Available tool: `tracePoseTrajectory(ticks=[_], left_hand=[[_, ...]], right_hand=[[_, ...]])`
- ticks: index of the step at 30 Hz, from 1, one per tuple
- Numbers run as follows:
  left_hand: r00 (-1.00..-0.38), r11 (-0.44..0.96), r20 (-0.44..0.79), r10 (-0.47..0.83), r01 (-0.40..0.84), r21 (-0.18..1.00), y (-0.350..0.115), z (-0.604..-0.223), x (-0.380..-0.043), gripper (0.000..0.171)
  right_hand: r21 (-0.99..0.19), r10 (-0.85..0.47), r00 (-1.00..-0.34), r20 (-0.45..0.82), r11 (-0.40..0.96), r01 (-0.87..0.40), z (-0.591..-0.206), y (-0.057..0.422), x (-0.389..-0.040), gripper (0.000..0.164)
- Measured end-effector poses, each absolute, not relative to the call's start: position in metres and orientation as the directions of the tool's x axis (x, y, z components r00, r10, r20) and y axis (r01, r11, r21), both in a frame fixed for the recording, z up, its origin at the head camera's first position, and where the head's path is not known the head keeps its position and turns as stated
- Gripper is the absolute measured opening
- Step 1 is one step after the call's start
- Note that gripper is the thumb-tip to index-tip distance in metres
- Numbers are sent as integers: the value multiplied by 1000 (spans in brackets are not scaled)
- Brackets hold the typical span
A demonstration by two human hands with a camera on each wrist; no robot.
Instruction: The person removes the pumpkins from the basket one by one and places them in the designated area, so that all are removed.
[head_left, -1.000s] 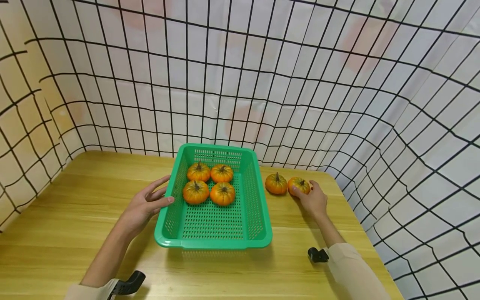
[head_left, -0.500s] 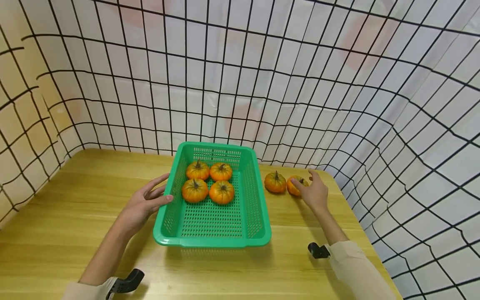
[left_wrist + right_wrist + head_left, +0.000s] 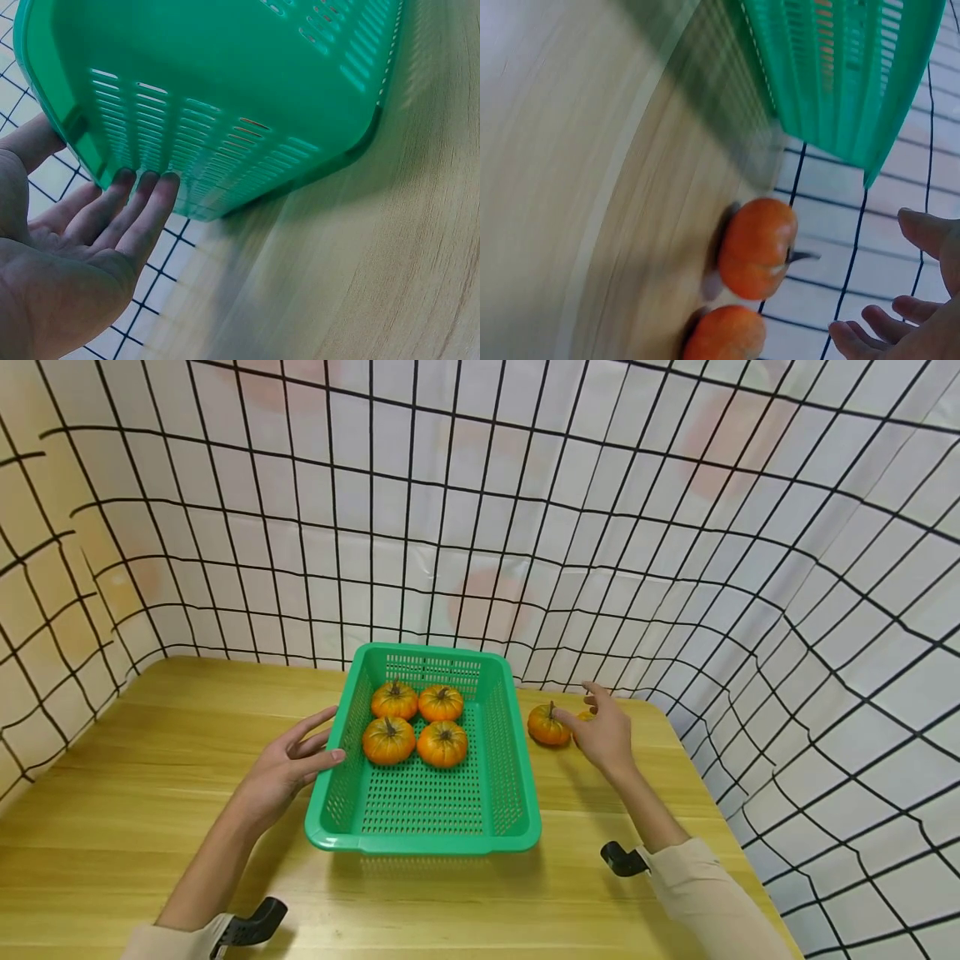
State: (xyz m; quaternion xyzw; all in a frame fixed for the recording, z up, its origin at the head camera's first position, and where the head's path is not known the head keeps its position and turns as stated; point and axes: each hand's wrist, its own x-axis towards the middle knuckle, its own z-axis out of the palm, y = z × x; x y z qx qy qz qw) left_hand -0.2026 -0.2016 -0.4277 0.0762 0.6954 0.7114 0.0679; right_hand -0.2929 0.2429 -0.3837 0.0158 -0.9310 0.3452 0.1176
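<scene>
A green plastic basket (image 3: 423, 843) with slotted walls stands on the table, several small orange pumpkins (image 3: 442, 744) grouped in its left and back part. My left hand (image 3: 279, 777) holds the basket's left rim, thumb over the edge and fingertips against the outer wall (image 3: 202, 142). Right of the basket, two more pumpkins sit side by side: the nearer-to-basket pumpkin (image 3: 549, 725) with its stem up, and the outer pumpkin (image 3: 585, 716), mostly hidden by my right hand (image 3: 606, 737). In the right wrist view my right hand (image 3: 911, 322) hovers apart from both pumpkins, fingers spread, holding nothing.
The wooden table (image 3: 187, 735) lies under everything. A white cloth with a black grid (image 3: 465, 527) rises behind and at both sides, close to the back of the basket. Black wrist cameras (image 3: 624, 860) sit on both sleeves.
My right hand has come away from the outer pumpkin and shifted left, towards the pumpkin nearer the basket. My left hand stays on the rim; the pumpkins have not moved.
</scene>
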Motion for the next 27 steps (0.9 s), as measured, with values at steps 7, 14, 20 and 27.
tracePoseTrajectory(ticks=[7, 14, 20, 27], left_hand=[[-978, -27, 15, 207, 9, 1000, -201, -427, -202, 76], [-979, -21, 12, 201, 8, 1000, -201, -428, -203, 76], [-979, -28, 10, 201, 4, 1000, -201, -429, -202, 76], [-979, -43, 16, 205, 7, 999, -201, -427, -202, 76]], right_hand=[[-647, -15, -976, 219, 747, -156, -375, 220, -285, 69], [-647, -93, -966, 240, 727, -231, -368, 194, -278, 70], [-625, -157, -949, 272, 721, -299, -363, 174, -273, 71], [-604, -220, -936, 275, 718, -346, -363, 153, -268, 67]])
